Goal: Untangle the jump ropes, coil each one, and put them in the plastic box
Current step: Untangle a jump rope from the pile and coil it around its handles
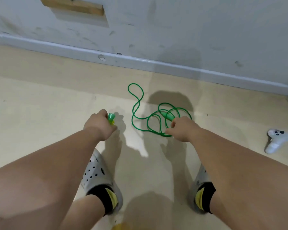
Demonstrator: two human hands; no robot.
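Left fingers (105, 113) are curled tight round one green handle (111, 117), held a little above the floor (40, 113). A bit of yellow shows under them; I cannot tell what it is.

Right fingers (173, 124) are curled on the near end of the other handle (167, 116), thumb down on the cord.

The green jump rope (136, 103) lies between and beyond both sets of fingers — crossed loops around the right ones, one long bend running away from me.

It is the only rope in sight and nothing is knotted into it, so I judge the untangling nearly done. Coiling has not begun. The plastic box is not in view — stowing is all ahead.

A white controller (277, 140) lies well right of the right fingers.
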